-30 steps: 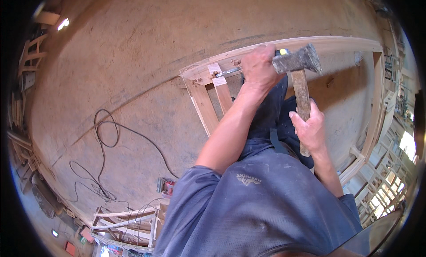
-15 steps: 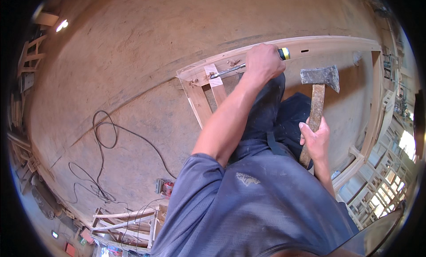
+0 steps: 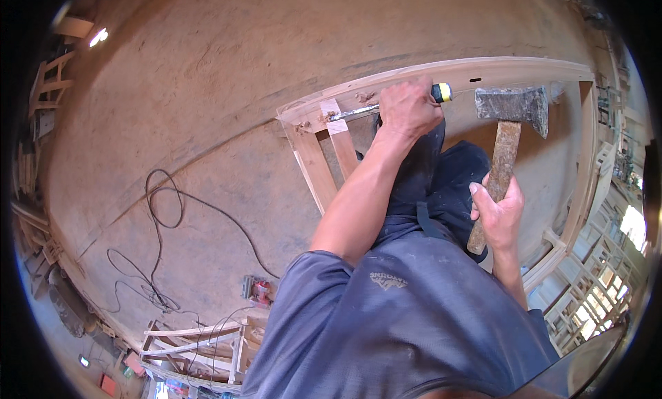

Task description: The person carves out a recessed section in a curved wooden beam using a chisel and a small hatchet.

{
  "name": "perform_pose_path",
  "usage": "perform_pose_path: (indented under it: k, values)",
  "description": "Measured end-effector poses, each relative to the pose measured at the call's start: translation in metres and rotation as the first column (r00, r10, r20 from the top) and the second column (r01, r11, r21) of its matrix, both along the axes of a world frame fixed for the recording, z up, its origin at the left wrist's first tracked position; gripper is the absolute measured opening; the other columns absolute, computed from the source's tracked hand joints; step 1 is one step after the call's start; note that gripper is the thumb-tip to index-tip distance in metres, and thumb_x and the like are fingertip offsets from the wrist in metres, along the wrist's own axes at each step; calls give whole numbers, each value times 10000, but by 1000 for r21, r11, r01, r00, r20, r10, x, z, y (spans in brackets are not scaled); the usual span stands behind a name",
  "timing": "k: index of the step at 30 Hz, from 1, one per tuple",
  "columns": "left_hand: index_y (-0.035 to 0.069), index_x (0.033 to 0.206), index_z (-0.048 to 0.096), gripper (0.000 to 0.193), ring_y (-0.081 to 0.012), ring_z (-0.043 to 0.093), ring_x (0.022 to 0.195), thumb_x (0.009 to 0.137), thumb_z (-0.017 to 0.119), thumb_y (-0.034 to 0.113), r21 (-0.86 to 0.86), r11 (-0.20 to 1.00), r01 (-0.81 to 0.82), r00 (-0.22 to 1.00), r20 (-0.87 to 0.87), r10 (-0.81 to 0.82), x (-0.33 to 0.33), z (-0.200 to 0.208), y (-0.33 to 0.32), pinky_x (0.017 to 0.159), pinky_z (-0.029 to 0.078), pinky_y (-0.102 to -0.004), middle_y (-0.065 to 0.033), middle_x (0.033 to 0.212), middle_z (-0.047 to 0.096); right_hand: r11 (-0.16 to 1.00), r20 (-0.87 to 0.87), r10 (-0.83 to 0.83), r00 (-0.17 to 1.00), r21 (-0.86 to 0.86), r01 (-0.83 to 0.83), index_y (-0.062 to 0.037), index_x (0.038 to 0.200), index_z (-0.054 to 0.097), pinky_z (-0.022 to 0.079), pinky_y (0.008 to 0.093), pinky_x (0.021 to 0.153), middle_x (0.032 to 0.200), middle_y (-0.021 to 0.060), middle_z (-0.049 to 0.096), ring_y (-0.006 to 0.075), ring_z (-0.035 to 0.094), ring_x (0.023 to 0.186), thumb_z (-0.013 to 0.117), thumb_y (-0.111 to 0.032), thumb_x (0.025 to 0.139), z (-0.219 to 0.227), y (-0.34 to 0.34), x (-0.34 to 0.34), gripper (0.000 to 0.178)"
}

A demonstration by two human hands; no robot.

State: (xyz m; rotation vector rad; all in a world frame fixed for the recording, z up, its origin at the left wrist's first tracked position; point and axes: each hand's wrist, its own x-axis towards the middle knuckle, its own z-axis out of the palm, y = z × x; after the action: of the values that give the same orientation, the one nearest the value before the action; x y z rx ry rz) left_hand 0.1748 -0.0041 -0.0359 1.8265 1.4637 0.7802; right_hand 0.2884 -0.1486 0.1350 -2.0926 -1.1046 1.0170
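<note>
My left hand (image 3: 412,109) is closed round a chisel (image 3: 358,114) with a black and yellow handle end. The blade points left, its tip on a short light wood piece (image 3: 332,116) at the corner of a large wooden frame (image 3: 524,66). Wood shavings (image 3: 365,97) lie beside the blade and near the corner. In my right hand (image 3: 502,209) is a hatchet (image 3: 512,105), gripped by the lower part of its worn wooden handle. Its grey head is up, to the right of the chisel handle and apart from it. A small dark slot shows in the frame's far rail.
A black cable (image 3: 161,220) lies in loops on the dusty floor at left. A red and grey tool (image 3: 258,291) sits near my left sleeve. A wooden rack (image 3: 193,351) stands at lower left. More slatted frames (image 3: 586,289) stand at the right.
The hatchet has moved up and to the right in my right hand. My left hand and the chisel have hardly moved.
</note>
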Motion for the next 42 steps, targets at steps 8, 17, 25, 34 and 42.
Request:
perform_pose_path:
  k: [8, 17, 25, 34, 42]
  values:
    - [79, 921, 771, 250, -433, 710, 841, 805, 579, 189, -257, 966, 5, 997, -78, -26, -9, -33, 52, 783, 567, -512, -245, 876, 727, 991, -49, -131, 990, -35, 130, -18, 958, 556, 452, 243, 466, 676, 12, 582, 76, 552, 499, 699, -17, 913, -22, -28, 17, 150]
    - [75, 810, 675, 135, -401, 699, 755, 714, 659, 169, 64, 995, 80, 996, 39, -82, -28, -28, -16, 657, 538, -509, -199, 796, 713, 988, -81, -151, 985, -20, 150, -10, 969, 550, 443, 248, 452, 669, 22, 569, 83, 549, 482, 698, -27, 917, -38, -45, 33, 157]
    - [47, 927, 790, 229, -381, 734, 961, 789, 656, 171, -318, 943, 99, 946, -263, -188, 15, -91, 24, 836, 576, -449, -209, 987, 755, 998, 55, -59, 997, 20, 58, -9, 957, 559, 443, 258, 467, 629, 21, 574, 88, 550, 485, 690, -32, 917, -37, -42, 29, 138]
    - [17, 895, 731, 187, -348, 720, 754, 726, 748, 94, -159, 926, -343, 936, -138, 323, -114, -13, -41, 680, 554, -423, -201, 830, 736, 976, -12, -184, 983, -122, 182, -8, 958, 560, 446, 254, 464, 645, 22, 583, 85, 550, 485, 705, -45, 915, -40, -57, 38, 156]
    - [25, 912, 624, 284, -88, 487, 489, 741, 838, 100, -686, 632, -360, 805, 114, 582, -177, -97, -35, 437, 371, -287, 11, 631, 551, 977, -83, -134, 988, -181, 117, -32, 969, 562, 449, 250, 462, 682, 1, 566, 76, 545, 501, 707, -36, 909, -22, -30, 28, 158]
